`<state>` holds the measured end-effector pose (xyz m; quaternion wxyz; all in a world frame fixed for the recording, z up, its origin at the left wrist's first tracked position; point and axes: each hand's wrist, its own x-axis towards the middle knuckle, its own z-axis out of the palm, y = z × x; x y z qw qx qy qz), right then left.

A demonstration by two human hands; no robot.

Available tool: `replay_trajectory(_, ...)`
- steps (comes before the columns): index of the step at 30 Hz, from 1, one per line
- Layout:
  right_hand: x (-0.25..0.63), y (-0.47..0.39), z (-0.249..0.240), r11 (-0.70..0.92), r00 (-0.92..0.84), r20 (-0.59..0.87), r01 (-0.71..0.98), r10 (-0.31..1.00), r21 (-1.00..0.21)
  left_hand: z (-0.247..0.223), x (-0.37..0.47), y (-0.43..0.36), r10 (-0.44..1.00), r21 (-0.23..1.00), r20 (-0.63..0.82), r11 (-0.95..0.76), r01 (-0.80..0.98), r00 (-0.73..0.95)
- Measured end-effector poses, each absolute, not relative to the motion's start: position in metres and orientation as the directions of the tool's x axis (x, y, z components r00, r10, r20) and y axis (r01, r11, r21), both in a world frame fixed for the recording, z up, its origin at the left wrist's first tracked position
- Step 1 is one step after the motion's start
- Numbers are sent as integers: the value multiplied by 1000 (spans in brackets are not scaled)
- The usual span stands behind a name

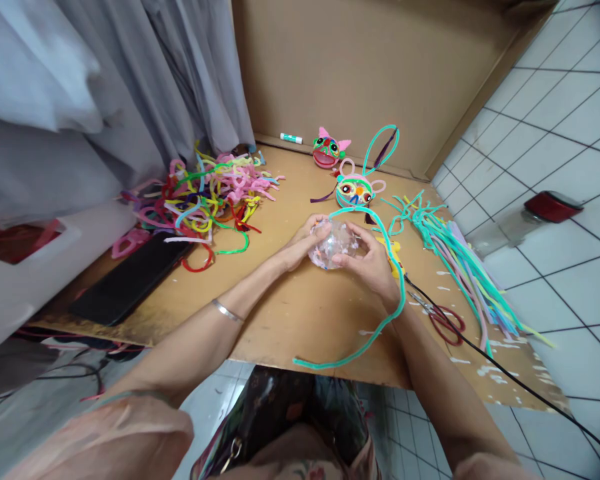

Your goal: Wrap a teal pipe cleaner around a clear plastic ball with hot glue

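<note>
Between my two hands, low over the middle of the table, is a clear plastic ball [334, 241] with small coloured bits on it. My left hand [307, 241] grips its left side, the thumb lying over the top. Fingers of my right hand [373, 260] wrap the right side, thumb at the front. A long turquoise pipe cleaner [397, 260] rises from behind the ball, arches over my right wrist and curves down to the table's front edge. Just behind stands a decorated face ball [355, 192] with pink loop ears and a turquoise loop on top.
A tangled heap of coloured pipe cleaners [215, 187] and a black phone-like slab [130, 280] lie left. Right are straight pipe cleaners [460, 260], red-handled scissors [447, 325] and a black cable [480, 350]. Behind sit another face ball [327, 150] and a marker-like tube [291, 138].
</note>
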<state>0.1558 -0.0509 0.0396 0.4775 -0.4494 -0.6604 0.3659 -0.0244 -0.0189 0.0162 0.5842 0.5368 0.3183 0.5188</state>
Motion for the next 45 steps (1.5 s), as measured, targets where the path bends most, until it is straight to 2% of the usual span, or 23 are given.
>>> replay_trajectory(8, 156, -54, 44, 373, -182, 335, 259, 925, -891, 27, -24, -26, 945, 954, 180, -100, -282, 272)
replay_trajectory(16, 158, -51, 37, 447, -215, 398, 294, 892, -845, 30, -23, -29, 951, 970, 181, -132, -204, 250)
replay_trajectory(25, 157, -50, 32, 537, -267, 467, 349, 843, -768, 33, -22, -31, 967, 976, 202, -187, -110, 153)
replay_trajectory(31, 158, -55, 45, 527, -191, 494, 399, 848, -750, 37, -21, -34, 962, 976, 220, -215, -44, 160)
replay_trajectory(36, 157, -60, 50, 570, -54, 620, 461, 783, -680, 41, -13, -43, 945, 959, 239, -266, 98, 225)
replay_trajectory(41, 157, -63, 51, 643, -92, 713, 521, 696, -561, 43, -6, -52, 918, 900, 314, -369, 232, 244)
replay_trajectory(45, 156, -62, 50, 666, -87, 764, 559, 639, -494, 40, -5, -53, 909, 881, 339, -397, 258, 243)
